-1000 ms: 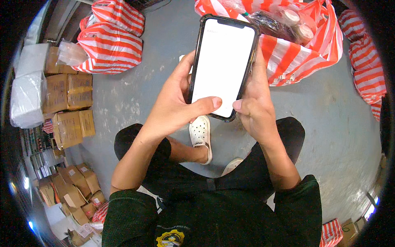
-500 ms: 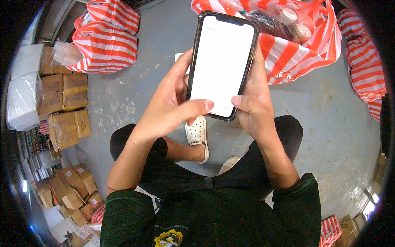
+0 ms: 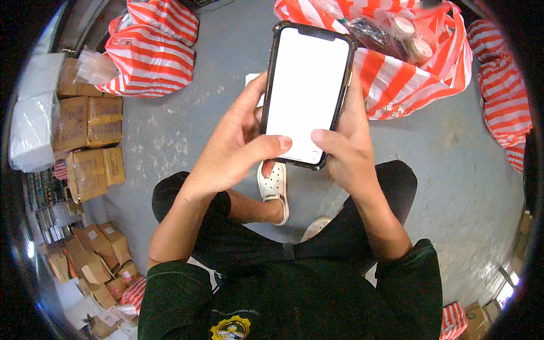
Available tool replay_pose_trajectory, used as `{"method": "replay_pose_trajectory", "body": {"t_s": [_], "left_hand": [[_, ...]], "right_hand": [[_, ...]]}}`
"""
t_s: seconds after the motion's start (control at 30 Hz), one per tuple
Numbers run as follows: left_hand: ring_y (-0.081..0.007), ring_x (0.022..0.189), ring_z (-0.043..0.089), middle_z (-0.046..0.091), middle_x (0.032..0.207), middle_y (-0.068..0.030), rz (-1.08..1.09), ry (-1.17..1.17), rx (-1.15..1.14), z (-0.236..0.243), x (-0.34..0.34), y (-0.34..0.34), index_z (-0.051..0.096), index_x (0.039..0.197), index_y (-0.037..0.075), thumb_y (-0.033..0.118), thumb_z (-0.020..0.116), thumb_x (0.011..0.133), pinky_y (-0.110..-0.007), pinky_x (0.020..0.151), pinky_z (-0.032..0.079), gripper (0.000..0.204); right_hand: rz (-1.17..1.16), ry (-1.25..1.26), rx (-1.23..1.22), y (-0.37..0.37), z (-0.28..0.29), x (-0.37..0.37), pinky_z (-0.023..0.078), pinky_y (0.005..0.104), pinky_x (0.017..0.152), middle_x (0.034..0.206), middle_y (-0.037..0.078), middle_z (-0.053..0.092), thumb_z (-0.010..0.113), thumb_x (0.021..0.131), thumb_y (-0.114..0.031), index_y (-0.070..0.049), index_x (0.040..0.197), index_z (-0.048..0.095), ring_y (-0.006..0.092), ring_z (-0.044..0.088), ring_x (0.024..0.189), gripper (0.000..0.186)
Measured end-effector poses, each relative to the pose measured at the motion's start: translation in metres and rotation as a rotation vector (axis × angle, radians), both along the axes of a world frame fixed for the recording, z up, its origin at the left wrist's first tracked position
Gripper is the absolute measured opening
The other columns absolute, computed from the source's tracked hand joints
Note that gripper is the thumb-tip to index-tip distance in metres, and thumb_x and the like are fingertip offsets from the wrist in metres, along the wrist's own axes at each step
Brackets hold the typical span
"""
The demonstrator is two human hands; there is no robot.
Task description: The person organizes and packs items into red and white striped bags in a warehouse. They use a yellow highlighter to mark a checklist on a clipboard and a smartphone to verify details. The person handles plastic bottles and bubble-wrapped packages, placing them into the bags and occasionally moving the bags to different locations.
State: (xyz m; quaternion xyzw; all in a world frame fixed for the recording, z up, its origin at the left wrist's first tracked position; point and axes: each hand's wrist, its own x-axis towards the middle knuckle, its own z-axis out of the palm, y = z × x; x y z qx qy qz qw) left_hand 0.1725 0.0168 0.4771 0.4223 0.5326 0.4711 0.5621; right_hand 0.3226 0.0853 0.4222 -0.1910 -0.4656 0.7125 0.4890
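Note:
A smartphone (image 3: pixel 306 90) in a black case is held upright before me, its screen almost wholly white. My left hand (image 3: pixel 235 139) grips its left side, with the thumb lying over the lower part of the screen. On the other side my right hand (image 3: pixel 352 141) holds the right edge, its thumb tip over the lower right of the screen. The fingers behind the phone are mostly hidden. Part of a small white thing (image 3: pixel 252 77) shows behind the left hand; I cannot make out what it is.
Beyond the phone stands an open red-and-white striped bag (image 3: pixel 413 85) with packaged goods in it. More striped bags (image 3: pixel 150 62) lie at the far left and at the right (image 3: pixel 501 85). Cardboard boxes (image 3: pixel 88 173) are stacked along the left. Beneath is a grey floor (image 3: pixel 453 170).
My right thumb has shifted left, further over the screen. The phone sits slightly lower in view, and the bags around have moved a little with the head camera.

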Motion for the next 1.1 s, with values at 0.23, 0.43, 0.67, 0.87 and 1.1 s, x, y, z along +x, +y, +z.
{"method": "replay_pose_trajectory", "body": {"t_s": [0.23, 0.43, 0.67, 0.87, 1.1], "left_hand": [[-0.0102, 0.085, 0.060, 0.059, 0.114, -0.0111, 0.032, -0.039, 0.004, 0.002, 0.002, 0.002, 0.019, 0.154, -0.001, 0.009, 0.061, 0.090, -0.021, 0.051, 0.049, 0.076], [-0.0154, 0.105, 0.058, 0.057, 0.123, -0.0127, -0.036, -0.046, -0.040, 0.000, -0.008, -0.002, 0.023, 0.154, 0.001, 0.020, 0.055, 0.098, -0.027, 0.072, 0.054, 0.067], [-0.0187, 0.112, 0.058, 0.062, 0.126, -0.0098, -0.265, 0.721, -0.121, 0.010, -0.073, 0.005, 0.048, 0.143, 0.005, 0.037, 0.050, 0.103, -0.034, 0.094, 0.048, 0.051], [-0.0163, 0.106, 0.061, 0.066, 0.118, -0.0096, -0.090, 0.860, -0.104, -0.129, -0.201, 0.005, 0.058, 0.132, 0.006, 0.030, 0.056, 0.100, -0.032, 0.092, 0.048, 0.040], [-0.0337, 0.108, 0.059, 0.062, 0.116, -0.0178, -0.085, 1.146, 0.008, -0.376, -0.194, -0.013, 0.059, 0.127, 0.003, 0.019, 0.063, 0.091, -0.041, 0.095, 0.047, 0.039]], "right_hand": [[0.024, 0.069, -0.022, 0.002, -0.001, 0.002, 0.020, 0.0374, 0.119, 0.156, 0.018, 0.027, 0.057, 0.061, -0.018, 0.002, 0.156, 0.011, 0.0281, 0.029, 0.145, 0.108], [0.036, 0.095, -0.113, 0.000, 0.000, -0.004, 0.023, 0.0377, 0.119, 0.155, 0.018, 0.030, 0.055, 0.062, -0.025, 0.002, 0.155, 0.015, 0.0275, 0.032, 0.143, 0.105], [0.121, 0.126, -0.450, 0.004, -0.052, -0.011, 0.029, 0.0401, 0.117, 0.152, 0.017, 0.038, 0.047, 0.072, -0.025, 0.002, 0.154, 0.021, 0.0276, 0.039, 0.140, 0.090], [0.079, -0.172, -0.551, -0.006, -0.112, 0.015, 0.036, 0.0359, 0.112, 0.150, 0.014, 0.041, 0.050, 0.075, -0.025, 0.000, 0.154, 0.024, 0.0241, 0.046, 0.134, 0.087], [-0.002, -0.370, -0.736, -0.020, -0.165, 0.034, 0.047, 0.0386, 0.104, 0.141, 0.017, 0.050, 0.050, 0.070, -0.025, -0.004, 0.152, 0.028, 0.0280, 0.056, 0.123, 0.088]]}}
